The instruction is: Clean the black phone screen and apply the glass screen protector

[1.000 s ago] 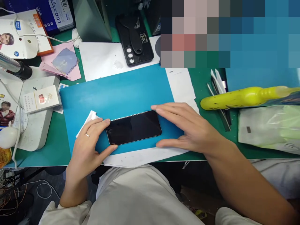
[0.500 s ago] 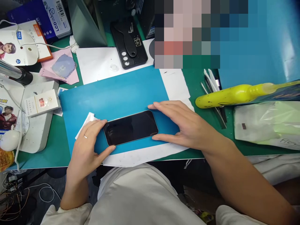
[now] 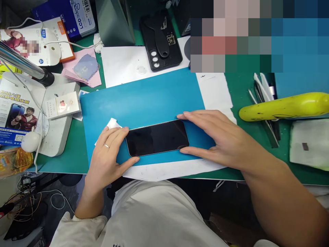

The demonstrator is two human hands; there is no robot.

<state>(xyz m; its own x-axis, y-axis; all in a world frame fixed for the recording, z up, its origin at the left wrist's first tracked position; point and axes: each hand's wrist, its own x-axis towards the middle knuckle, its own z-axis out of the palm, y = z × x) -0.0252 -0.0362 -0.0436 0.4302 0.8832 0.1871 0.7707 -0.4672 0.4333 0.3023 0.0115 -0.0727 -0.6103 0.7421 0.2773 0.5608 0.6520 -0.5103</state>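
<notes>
Near the centre of the frame, the bare left hand (image 3: 106, 157), a plain ring on one finger, curves its thumb and forefinger around the left end of a flat black smartphone (image 3: 157, 138) with a thin pale rim; whether those fingers truly grip or only rest at the edges, I cannot tell. To the right of it, the bare right hand (image 3: 223, 140) is spread and relaxed, thumb and fingertips parted about the phone's right end, clenched on nothing. The phone lies screen up, slightly slanted, on a smooth blue rectangular mat (image 3: 144, 99). The step in hand looks like squaring and steadying it there; the next move would call for even, light pressure from both sides, keeping fingertips off the glass. A crumpled white tissue (image 3: 113, 122) pokes out behind the left hand. Farther out on the green table (image 3: 77, 147), a black phone case with a strap-like grip (image 3: 161, 41) sits at upper centre, a rounded yellow-green plastic object (image 3: 282, 106) lies across slim tools (image 3: 272, 133) at the right, and a small white printed carton (image 3: 63, 105) rests at the left.
</notes>
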